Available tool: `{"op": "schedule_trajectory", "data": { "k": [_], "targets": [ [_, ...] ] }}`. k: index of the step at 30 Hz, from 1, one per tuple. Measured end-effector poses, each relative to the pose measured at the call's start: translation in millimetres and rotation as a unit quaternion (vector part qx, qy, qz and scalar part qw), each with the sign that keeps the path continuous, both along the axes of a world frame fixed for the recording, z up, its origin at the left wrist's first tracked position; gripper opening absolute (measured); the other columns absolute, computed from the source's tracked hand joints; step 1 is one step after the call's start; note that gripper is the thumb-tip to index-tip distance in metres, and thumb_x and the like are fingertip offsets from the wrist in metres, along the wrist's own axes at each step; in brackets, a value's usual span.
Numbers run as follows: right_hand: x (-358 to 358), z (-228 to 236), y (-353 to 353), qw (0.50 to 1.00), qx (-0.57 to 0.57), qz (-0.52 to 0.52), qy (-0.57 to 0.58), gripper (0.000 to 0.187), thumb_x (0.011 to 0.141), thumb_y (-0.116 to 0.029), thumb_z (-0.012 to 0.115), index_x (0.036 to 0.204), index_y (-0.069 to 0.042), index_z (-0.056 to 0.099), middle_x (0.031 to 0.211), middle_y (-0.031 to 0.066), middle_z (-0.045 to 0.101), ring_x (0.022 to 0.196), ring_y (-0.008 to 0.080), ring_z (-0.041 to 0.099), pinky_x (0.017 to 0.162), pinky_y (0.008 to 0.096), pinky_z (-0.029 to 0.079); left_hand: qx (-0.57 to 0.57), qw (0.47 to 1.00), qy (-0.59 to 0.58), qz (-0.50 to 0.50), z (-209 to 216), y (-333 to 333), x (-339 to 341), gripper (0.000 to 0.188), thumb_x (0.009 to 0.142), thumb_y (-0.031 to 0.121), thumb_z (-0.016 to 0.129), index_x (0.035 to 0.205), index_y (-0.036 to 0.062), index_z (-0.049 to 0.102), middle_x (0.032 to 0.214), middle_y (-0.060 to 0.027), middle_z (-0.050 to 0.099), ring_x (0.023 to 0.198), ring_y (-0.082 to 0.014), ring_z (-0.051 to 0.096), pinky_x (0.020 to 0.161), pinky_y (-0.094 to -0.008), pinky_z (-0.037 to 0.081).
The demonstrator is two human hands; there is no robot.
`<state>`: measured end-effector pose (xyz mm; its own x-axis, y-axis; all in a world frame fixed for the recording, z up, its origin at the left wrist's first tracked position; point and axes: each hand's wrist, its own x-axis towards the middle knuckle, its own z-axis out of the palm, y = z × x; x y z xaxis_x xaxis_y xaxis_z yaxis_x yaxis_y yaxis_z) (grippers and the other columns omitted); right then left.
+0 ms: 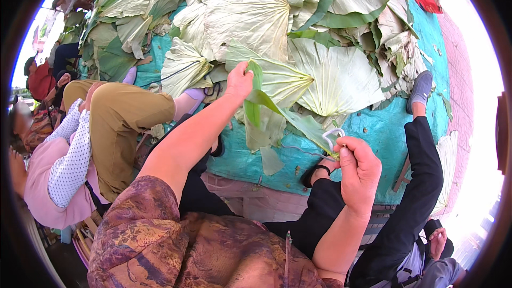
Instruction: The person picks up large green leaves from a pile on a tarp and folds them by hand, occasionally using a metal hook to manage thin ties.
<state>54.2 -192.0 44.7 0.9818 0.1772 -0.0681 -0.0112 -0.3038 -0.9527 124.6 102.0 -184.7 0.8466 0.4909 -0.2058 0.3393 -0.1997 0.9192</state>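
green and limp, a long narrow folded leaf [306,127] stretches between the person's two hands above a turquoise sheet [240,168]. its long axis runs on a diagonal, from upper left down to lower right, with the narrow end pointing at the right hand [360,173] and the broader end up by the left hand [241,81]. the left grip is together, thumb and fingers clamped on the leaf's upper edge, a flap hanging below. the right grip is pinched on the narrow end, where a pale cord [326,134] loops up beside the fingertips. just beyond, pale dried leaves [341,77] lie fanned and overlapping on the sheet. a black sandal [310,175] shows near the right hand; farther right, a grey shoe [421,89] rests on the sheet. at left sits a co-worker in khaki trousers [120,112].
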Motion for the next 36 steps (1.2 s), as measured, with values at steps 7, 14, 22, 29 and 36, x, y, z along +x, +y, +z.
{"op": "schedule_trajectory", "data": {
  "k": [7,14,22,29,36],
  "targets": [
    [-10.3,2.4,28.7,0.996,0.042,0.055,-0.056,0.018,0.078,0.003,0.056,0.095,-0.001,0.062,0.069,0.0028,0.055,0.060,0.0080,0.047,0.054,0.0211,0.039,-0.113,0.978,-0.167,-0.054,161.0,6.8,-50.1,0.019,0.084,0.003,0.052,0.102,-0.0004,0.055,0.082,0.0009,0.057,0.070,-0.0044,0.049,0.064,-0.0200,0.041],
    [-17.7,-20.8,80.0,0.991,0.091,0.078,0.051,0.007,0.077,-0.003,0.058,0.083,0.000,0.055,0.061,0.0009,0.052,0.055,0.0060,0.045,0.051,0.0218,0.039,-0.221,0.957,-0.104,-0.157,163.1,-23.0,-92.9,0.019,0.084,0.001,0.053,0.101,-0.0025,0.056,0.093,-0.0037,0.060,0.080,-0.0074,0.054,0.074,-0.0229,0.045],
    [-10.3,-33.9,100.0,0.999,0.047,-0.014,-0.002,0.006,0.076,-0.002,0.058,0.079,0.000,0.054,0.062,0.0078,0.055,0.054,0.0143,0.050,0.053,0.0274,0.042,-0.268,0.935,-0.068,-0.223,179.5,-48.0,-91.0,0.020,0.080,-0.001,0.054,0.100,-0.0010,0.057,0.090,-0.0008,0.059,0.080,-0.0051,0.052,0.074,-0.0208,0.042],
    [-7.3,-29.5,119.5,0.974,-0.094,-0.032,-0.205,0.008,0.073,-0.002,0.058,0.077,-0.003,0.051,0.071,0.0123,0.052,0.067,0.0311,0.052,0.058,0.0382,0.042,-0.276,0.935,-0.059,-0.216,182.7,-36.3,-90.0,0.022,0.080,-0.001,0.054,0.101,0.0000,0.057,0.091,-0.0002,0.059,0.081,-0.0050,0.052,0.074,-0.0213,0.042],
    [-15.1,-34.7,125.0,0.961,-0.109,-0.015,-0.252,0.011,0.072,-0.002,0.060,0.075,-0.005,0.049,0.070,0.0108,0.051,0.064,0.0303,0.052,0.055,0.0385,0.042,-0.244,0.943,-0.068,-0.216,175.2,-31.0,-97.3,0.020,0.079,-0.001,0.055,0.099,-0.0001,0.057,0.089,0.0006,0.059,0.079,-0.0041,0.052,0.072,-0.0207,0.043]
  ]
}}
